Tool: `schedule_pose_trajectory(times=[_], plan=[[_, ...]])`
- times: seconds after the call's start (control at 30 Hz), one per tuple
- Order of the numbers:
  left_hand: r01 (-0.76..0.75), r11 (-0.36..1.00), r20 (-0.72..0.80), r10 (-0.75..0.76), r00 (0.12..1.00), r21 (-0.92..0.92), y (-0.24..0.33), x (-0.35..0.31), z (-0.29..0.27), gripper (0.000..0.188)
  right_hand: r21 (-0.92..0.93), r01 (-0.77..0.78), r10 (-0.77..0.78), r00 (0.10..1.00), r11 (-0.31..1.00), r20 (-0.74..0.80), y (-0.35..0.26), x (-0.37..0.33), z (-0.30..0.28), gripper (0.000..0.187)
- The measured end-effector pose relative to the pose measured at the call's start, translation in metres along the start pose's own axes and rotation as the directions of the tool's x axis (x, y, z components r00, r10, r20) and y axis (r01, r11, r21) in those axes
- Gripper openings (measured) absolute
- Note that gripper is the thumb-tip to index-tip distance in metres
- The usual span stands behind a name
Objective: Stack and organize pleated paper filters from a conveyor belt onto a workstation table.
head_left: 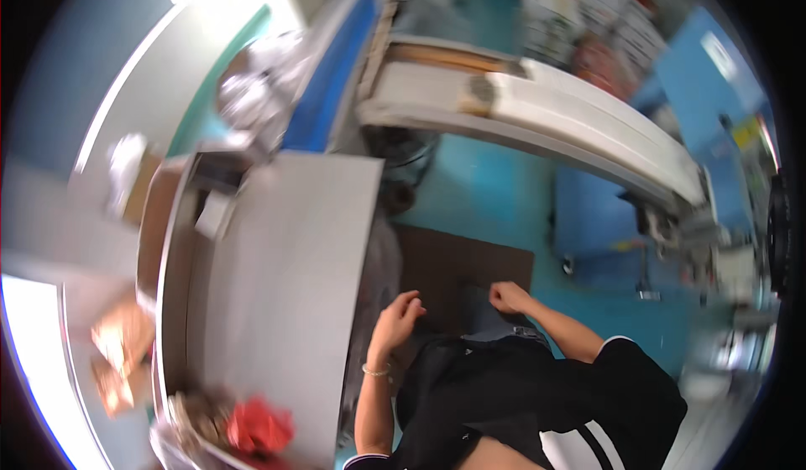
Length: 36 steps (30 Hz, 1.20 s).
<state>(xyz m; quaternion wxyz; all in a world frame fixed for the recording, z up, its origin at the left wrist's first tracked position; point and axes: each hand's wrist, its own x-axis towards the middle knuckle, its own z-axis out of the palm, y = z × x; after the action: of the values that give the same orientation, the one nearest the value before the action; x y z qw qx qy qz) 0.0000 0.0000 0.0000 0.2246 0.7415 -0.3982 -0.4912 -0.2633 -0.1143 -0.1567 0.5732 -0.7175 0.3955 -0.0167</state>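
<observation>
The picture is blurred by motion. My left hand (pixel 396 315) hangs in front of my body with its fingers loosely curled and apart, holding nothing. It is just right of the edge of a large grey table top (pixel 285 285). My right hand (pixel 508 296) is curled into a loose fist above a dark brown floor mat (pixel 462 260), with nothing visible in it. A thin bracelet sits on my left wrist. My black top with white stripes fills the lower middle.
A long white workbench (pixel 588 126) curves across the upper right over a teal floor. Blue cabinets (pixel 596 218) stand at right. Red fabric (pixel 260 426) lies at the table's near corner. Blurred white items (pixel 252 92) pile up at the upper left.
</observation>
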Motion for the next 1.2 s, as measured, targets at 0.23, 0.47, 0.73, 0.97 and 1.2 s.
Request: schedule_pose_trajectory(times=[0.23, 0.47, 0.73, 0.97, 1.2], plan=[[-0.699, 0.715, -0.174, 0.685, 0.707, -0.025, 0.257, 0.218, 0.129, 0.031, -0.091, 0.125, -0.152, 0.677, 0.988, -0.720, -0.002, -0.044, -0.288, 0.013], [-0.627, 0.622, -0.157, 0.758, 0.633, 0.470, 0.353, 0.389, 0.125, 0.078, -0.310, -0.335, -0.374, -0.145, 0.890, -0.916, 0.029, -0.063, -0.491, 0.037], [-0.441, 0.879, -0.384, 0.476, 0.792, 0.180, 0.345, 0.424, 0.085, 0.035, -0.088, -0.618, -0.323, -0.279, 0.781, -0.904, 0.101, -0.093, -0.595, 0.041], [-0.281, 0.856, 0.046, 0.332, 0.942, -0.434, 0.400, 0.420, 0.130, 0.052, -0.109, -0.674, -0.354, -0.238, 0.731, -0.905, 0.105, -0.086, -0.597, 0.023], [-0.319, 0.944, 0.156, 0.329, 0.931, -0.090, 0.426, 0.396, 0.134, 0.058, -0.179, -0.697, -0.287, -0.041, 0.695, -0.957, 0.100, -0.093, -0.610, 0.015]])
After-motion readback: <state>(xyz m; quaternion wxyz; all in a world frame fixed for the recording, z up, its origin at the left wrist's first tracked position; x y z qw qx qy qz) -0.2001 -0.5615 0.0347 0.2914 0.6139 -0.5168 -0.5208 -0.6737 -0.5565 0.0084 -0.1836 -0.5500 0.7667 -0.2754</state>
